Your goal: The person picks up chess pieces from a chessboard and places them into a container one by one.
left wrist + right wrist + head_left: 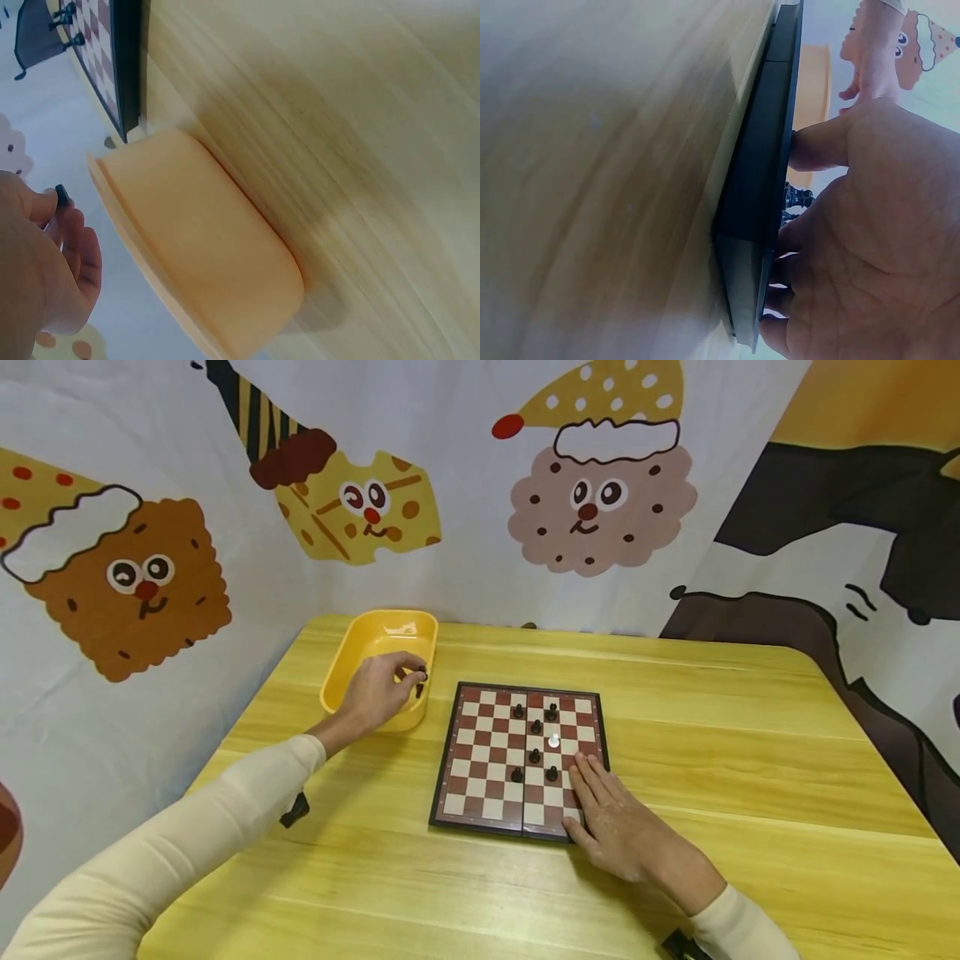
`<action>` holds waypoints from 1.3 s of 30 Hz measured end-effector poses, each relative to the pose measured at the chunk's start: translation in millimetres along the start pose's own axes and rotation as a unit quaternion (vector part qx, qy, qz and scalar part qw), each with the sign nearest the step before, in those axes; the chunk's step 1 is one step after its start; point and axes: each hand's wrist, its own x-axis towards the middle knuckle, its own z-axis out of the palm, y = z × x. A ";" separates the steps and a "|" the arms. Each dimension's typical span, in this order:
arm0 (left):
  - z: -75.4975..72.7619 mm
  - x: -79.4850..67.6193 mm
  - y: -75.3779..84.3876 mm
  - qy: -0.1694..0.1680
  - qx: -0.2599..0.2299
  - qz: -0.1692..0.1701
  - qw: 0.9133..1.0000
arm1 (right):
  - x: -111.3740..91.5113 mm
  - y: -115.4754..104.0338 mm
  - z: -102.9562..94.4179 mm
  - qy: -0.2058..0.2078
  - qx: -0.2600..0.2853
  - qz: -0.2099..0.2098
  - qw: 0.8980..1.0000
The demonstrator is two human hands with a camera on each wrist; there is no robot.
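Observation:
My left hand (378,689) pinches a small black chess piece (62,196) between thumb and fingertips, above the yellow plastic bin (336,681). Most of that piece is covered by the fingers. To the right, a brown-and-white checkered chessboard (480,762) lies unfolded on the table. Several black chess pieces (535,756) stand around its middle and right half, with one white piece (554,741) among them. My right hand (626,827) rests with extended fingers on the board's near right edge; the right wrist view shows the fingertips (774,330) along the black rim.
The wooden table (720,735) extends to the right of the board and in front of it. A white cloth (472,518) printed with cartoon food hangs behind the table. The bin stands near the table's back left, a short gap from the board.

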 end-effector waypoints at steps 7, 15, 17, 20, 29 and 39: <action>-3.0 1.8 -10.3 0.005 0.004 -0.006 1.000 | -0.5 0.4 1.8 0.003 -0.001 0.000 1.000; -4.7 -0.4 -23.6 0.011 0.009 -0.010 1.000 | 1.3 -0.1 1.7 -0.001 -0.003 0.004 1.000; -4.9 0.0 -25.8 0.013 0.011 -0.010 1.000 | 1.2 0.2 1.3 -0.003 -0.003 0.006 1.000; -5.2 0.6 -28.8 0.015 0.014 -0.010 1.000 | 0.6 0.7 0.6 -0.001 -0.002 0.005 1.000; -3.5 0.9 -36.6 0.010 0.030 -0.021 0.999 | 0.9 1.3 1.4 -0.002 -0.002 0.008 1.000; -2.0 1.4 -41.2 0.007 0.036 -0.040 0.999 | 0.5 1.3 1.5 0.006 0.000 0.005 1.000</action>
